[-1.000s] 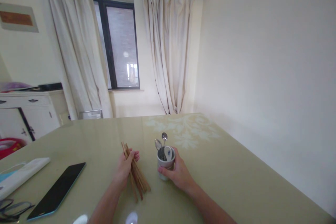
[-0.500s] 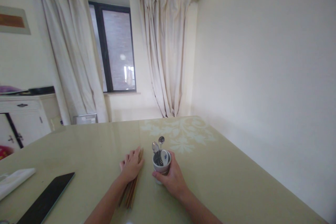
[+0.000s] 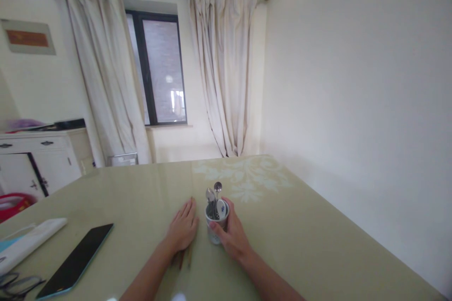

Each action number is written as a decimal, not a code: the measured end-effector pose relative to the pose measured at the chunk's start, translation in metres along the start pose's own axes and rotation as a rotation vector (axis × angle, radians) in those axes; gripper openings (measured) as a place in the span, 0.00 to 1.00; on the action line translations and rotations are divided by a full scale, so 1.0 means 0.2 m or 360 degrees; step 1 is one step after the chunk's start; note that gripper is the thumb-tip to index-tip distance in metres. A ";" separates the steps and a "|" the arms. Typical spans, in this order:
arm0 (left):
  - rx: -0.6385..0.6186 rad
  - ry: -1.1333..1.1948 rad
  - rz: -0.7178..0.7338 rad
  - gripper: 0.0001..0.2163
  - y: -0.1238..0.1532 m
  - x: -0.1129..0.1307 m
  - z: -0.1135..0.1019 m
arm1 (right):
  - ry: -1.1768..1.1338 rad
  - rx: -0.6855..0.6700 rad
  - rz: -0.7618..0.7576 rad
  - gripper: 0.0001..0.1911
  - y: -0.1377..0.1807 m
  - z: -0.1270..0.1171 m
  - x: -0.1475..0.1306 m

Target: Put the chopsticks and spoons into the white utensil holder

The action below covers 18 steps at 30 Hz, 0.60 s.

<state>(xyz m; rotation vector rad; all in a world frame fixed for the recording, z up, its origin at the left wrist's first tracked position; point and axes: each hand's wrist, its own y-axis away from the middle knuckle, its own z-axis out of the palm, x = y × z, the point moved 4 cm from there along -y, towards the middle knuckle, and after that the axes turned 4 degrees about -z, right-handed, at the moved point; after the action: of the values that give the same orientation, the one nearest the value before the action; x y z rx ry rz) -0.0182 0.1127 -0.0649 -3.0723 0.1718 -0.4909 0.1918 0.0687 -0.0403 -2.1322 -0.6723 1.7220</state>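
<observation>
Near the middle of the tabletop [image 3: 300, 225], in the one head view we have, our left hand [image 3: 183, 228] lies flat and spread over a bundle of chopsticks [image 3: 185, 259], whose ends show just under the wrist. Our right hand [image 3: 231, 235] is wrapped around a small cup [image 3: 216, 225] that stands upright just beside the left hand, with spoons [image 3: 215, 193] sticking up out of it.

Toward the left edge lie a dark tablet [image 3: 76, 258], a white case [image 3: 30, 240] and glasses [image 3: 16, 284].

We judge that the chopsticks could roll or fan out on the glossy surface if the flat palm slides, and the tall spoons could tip the cup if it is nudged.

We can read no brand, label or writing anywhere.
</observation>
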 end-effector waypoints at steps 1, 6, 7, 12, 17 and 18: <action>-0.0010 0.0049 0.0032 0.34 0.01 0.00 -0.02 | -0.0018 -0.0019 0.0000 0.41 0.00 0.00 -0.01; 0.0213 0.0505 0.0057 0.30 0.00 0.04 -0.18 | 0.0016 -0.0040 0.0005 0.49 -0.01 -0.01 -0.03; 0.0331 0.0745 0.0039 0.29 0.00 0.06 -0.22 | 0.0039 -0.0031 -0.0004 0.50 -0.01 -0.02 -0.04; 0.0398 0.1457 0.0026 0.29 0.01 0.25 -0.30 | 0.0139 0.0000 -0.0125 0.43 -0.02 -0.03 -0.07; 0.0480 0.1915 -0.0004 0.21 0.04 0.36 -0.30 | 0.0158 -0.0010 -0.0173 0.41 -0.02 -0.04 -0.07; 0.0562 0.1956 -0.0035 0.21 0.04 0.36 -0.31 | 0.0164 -0.0012 -0.0165 0.41 -0.02 -0.04 -0.06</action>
<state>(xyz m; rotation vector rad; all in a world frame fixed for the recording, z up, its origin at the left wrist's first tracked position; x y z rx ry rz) 0.0287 0.0957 0.0151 -2.0204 0.0445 -2.0259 0.1965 0.0653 -0.0261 -2.1343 -0.7475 1.5474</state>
